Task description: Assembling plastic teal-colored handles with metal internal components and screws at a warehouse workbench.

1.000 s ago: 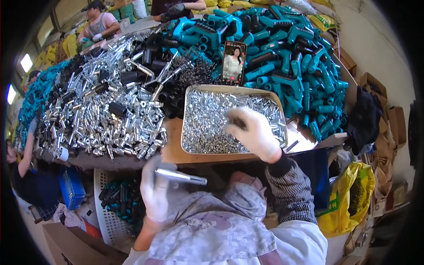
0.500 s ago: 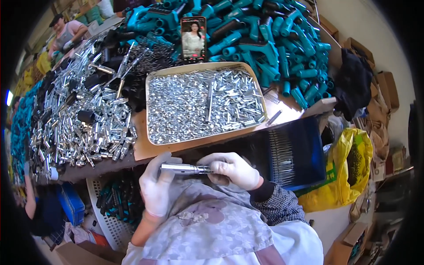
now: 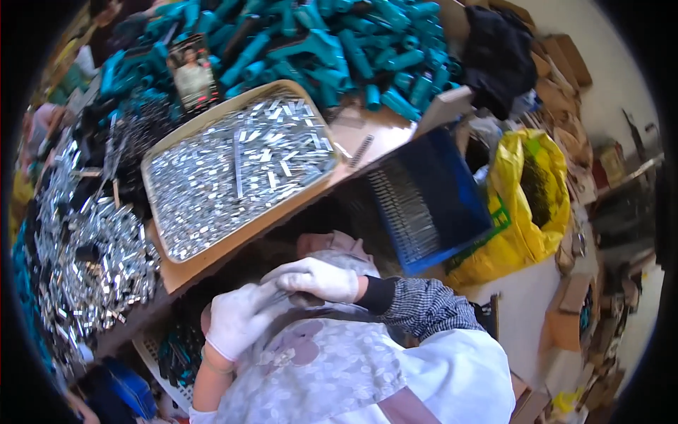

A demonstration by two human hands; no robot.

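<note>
My gloved hands are together above my floral apron, close to the bench edge. The left hand has its fingers curled toward the right and smeared by motion. My right hand is closed, its fingers meeting or overlapping those of the left. Beneath the right hand shows a small dark grey patch, too hidden to name. The metal cylinder seen earlier is not plainly visible. Nearest beyond the hands stands a cream tray filled with small shiny metal pins and pieces.
Left lies a heap of metal parts. Teal plastic housings pile up behind the tray, with a phone before them. A blue bin holding springs and a yellow sack stand right. A perforated white basket sits below the bench.
The view has turned, so bench and tray appear shifted left and tilted. My hands have come together from either end of the metal cylinder, which is now covered or out of sight.
</note>
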